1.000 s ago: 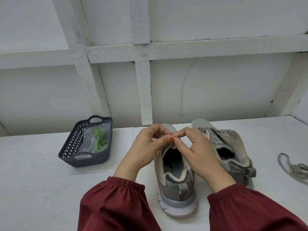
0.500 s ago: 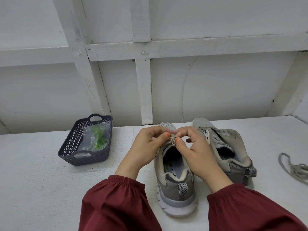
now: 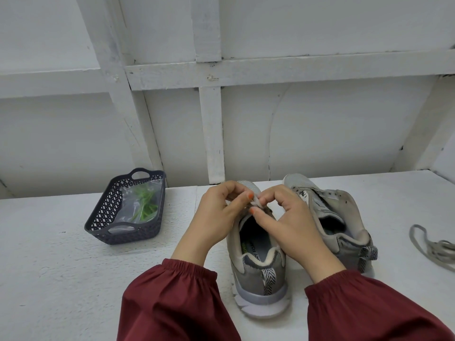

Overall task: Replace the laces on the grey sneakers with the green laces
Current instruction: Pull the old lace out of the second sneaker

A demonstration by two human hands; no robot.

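Unlacing is in hand: left hand (image 3: 219, 212) and right hand (image 3: 290, 222) both pinch the old grey lace (image 3: 256, 202) atop the nearer grey sneaker (image 3: 258, 274), so drawing it free of the eyelets likely comes next, while green laces (image 3: 144, 206) lie bagged in the basket (image 3: 103, 210), well apart.

Left hand (image 3: 218, 214) and right hand (image 3: 289, 221) pinch a grey lace (image 3: 256, 202) over one sneaker (image 3: 258, 274); green laces (image 3: 145, 205) lie in a basket (image 3: 103, 215) near the desk's (image 3: 49, 267) back edge.
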